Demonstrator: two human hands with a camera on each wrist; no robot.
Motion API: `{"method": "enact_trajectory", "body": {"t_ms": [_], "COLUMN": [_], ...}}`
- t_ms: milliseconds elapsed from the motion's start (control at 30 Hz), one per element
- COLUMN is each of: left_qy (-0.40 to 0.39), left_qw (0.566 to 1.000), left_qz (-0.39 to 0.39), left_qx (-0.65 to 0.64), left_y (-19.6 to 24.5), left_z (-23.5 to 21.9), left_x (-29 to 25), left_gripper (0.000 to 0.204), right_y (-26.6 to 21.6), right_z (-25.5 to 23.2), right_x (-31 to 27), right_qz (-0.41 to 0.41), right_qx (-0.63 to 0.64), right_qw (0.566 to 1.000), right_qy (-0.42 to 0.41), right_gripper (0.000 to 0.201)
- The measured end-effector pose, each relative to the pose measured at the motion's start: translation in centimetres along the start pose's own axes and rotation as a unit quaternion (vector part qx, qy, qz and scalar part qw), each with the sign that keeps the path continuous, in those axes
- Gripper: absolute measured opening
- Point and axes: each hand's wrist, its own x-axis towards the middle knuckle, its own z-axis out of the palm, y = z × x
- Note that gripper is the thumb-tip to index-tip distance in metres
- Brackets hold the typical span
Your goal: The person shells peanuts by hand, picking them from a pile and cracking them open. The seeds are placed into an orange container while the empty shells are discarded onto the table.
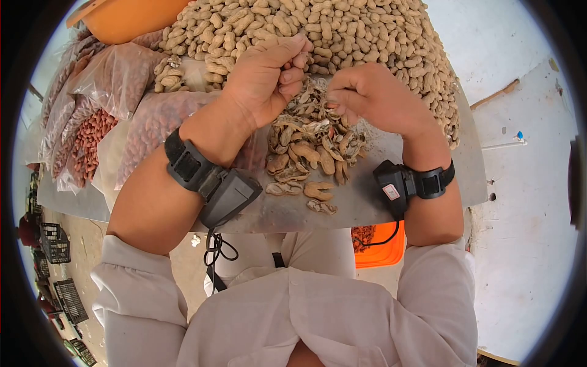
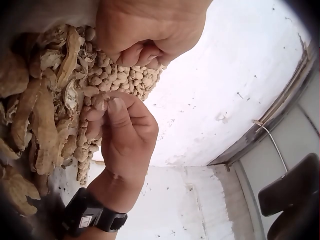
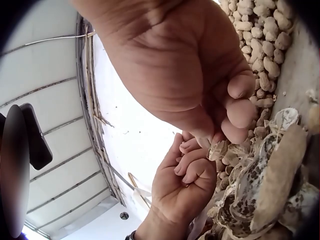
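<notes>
My left hand (image 1: 266,76) is raised over the table with its fingers curled in toward the palm. A small reddish-brown peanut kernel (image 3: 187,185) peeks out between those fingers in the right wrist view; the rest of its grasp is hidden. To its right, my right hand (image 1: 379,98) pinches a peanut (image 2: 101,103) between thumb and forefinger, and a pale, broken piece of its shell (image 3: 217,150) shows at the fingertips in the right wrist view. Below both hands lies a heap of cracked peanut shells (image 1: 312,147).
A large mound of unshelled peanuts (image 1: 367,37) covers the table's far side. Plastic bags of red kernels (image 1: 95,137) lie at left, near an orange basin (image 1: 134,18). An orange container (image 1: 382,248) sits below the metal table's (image 1: 244,211) near edge.
</notes>
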Motion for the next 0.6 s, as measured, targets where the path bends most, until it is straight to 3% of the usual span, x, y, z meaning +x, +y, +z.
{"method": "enact_trajectory", "body": {"t_ms": [167, 433, 600], "left_qy": [0.015, 0.021, 0.03], "left_qw": [0.999, 0.966, 0.939], "left_qz": [0.008, 0.009, 0.067], "left_qx": [0.046, 0.259, 0.336], "left_y": [-0.1, -0.6, -0.8], "left_z": [0.2, 1.4, 1.0], "left_x": [-0.1, -0.7, -0.4], "left_gripper": [0.014, 0.021, 0.022], "right_y": [0.4, 1.1, 1.2], "right_z": [0.2, -0.2, 0.4], "right_x": [0.2, 0.8, 1.1], "right_qz": [0.01, -0.003, -0.005], "right_qx": [0.093, 0.164, 0.215], "right_qw": [0.994, 0.971, 0.96], "right_qy": [0.046, 0.177, 0.181], "right_gripper": [0.013, 0.016, 0.014]}}
